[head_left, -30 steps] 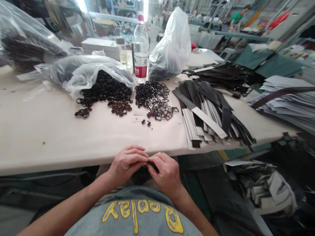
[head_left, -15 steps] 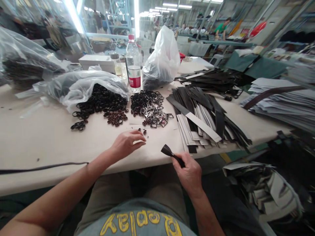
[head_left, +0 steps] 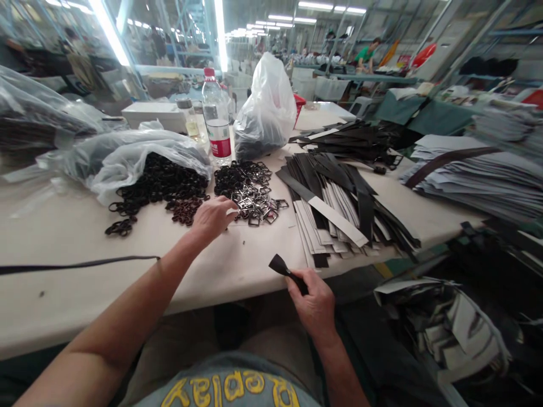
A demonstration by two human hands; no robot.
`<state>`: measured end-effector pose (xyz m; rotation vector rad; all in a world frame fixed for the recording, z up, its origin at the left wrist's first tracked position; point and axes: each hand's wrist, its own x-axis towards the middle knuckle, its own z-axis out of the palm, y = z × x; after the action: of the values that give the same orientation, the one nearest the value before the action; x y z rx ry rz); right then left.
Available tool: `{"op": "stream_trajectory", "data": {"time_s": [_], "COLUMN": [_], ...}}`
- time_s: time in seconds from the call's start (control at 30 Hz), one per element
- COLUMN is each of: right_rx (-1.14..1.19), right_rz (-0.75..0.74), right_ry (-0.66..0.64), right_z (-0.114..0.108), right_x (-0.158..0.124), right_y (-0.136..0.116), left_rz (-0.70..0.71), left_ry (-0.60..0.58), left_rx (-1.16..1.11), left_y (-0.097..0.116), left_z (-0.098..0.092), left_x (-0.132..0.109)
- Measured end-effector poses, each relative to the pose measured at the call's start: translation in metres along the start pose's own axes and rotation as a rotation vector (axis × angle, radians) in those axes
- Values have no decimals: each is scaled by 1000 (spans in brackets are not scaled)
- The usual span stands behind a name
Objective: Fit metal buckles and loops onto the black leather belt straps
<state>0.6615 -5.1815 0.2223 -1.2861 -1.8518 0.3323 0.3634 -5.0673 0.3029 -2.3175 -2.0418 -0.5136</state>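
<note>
Left hand, what's moved: since half a second ago the left hand (head_left: 212, 219) has been pushed further across the table (head_left: 237, 271), right up to the small parts; the right hand (head_left: 314, 302) has been kept pretty much where it was.
Thin dark cord (head_left: 76, 263): laid along the left side of the table, running roughly sideways, cut off by the picture's left edge.
Black rings (head_left: 165, 181): heaped up, partly covered by a clear plastic bag (head_left: 114, 158).
Brown rings (head_left: 184, 210): bunched just beside the left hand, partly hidden by it.
Left fingers: bent loosely, a small gap left by thumb and index; honestly can't tell if anything's been pinched.
Metal buckles (head_left: 257, 206): spread just past those fingertips, bottle (head_left: 217, 127) and white bag (head_left: 267, 107) parked behind.
Dark strap (head_left: 280, 265): held over the table's near edge, flared end pointed up-left, away from the body; long axis slanted down-right into the grip.
Right fingers: closed around that strap, thumb on the near side; its other end can't be made out.
Strips (head_left: 339, 223): piled to the right, black and white, mostly fanned lengthwise toward the near edge.
</note>
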Motion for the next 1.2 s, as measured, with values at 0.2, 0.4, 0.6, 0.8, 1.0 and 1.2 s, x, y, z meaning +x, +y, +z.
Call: {"op": "stream_trajectory", "data": {"time_s": [0.2, 0.4, 0.6, 0.8, 1.0, 1.2], "right_rx": [60, 56, -8, -59, -88, -120], "right_rz": [5, 19, -95, -107, -130, -127], "right_ry": [-15, -46, 36, 38, 44, 53], "right_z": [1, 6, 18, 18, 19, 21], "right_x": [-1, -1, 1, 4, 12, 17], "right_y": [7, 16, 21, 24, 22, 23], "left_rz": [-148, -362, -576, -551, -238, 53], "left_ry": [88, 198, 308, 293, 199, 132], "left_rx": [-33, 21, 46, -8, -102, -6], "left_y": [-18, -72, -116, -139, -148, -149], "left_z": [5, -15, -30, -38, -8, 8], "left_x": [8, 24, 58, 48, -16, -25]}}
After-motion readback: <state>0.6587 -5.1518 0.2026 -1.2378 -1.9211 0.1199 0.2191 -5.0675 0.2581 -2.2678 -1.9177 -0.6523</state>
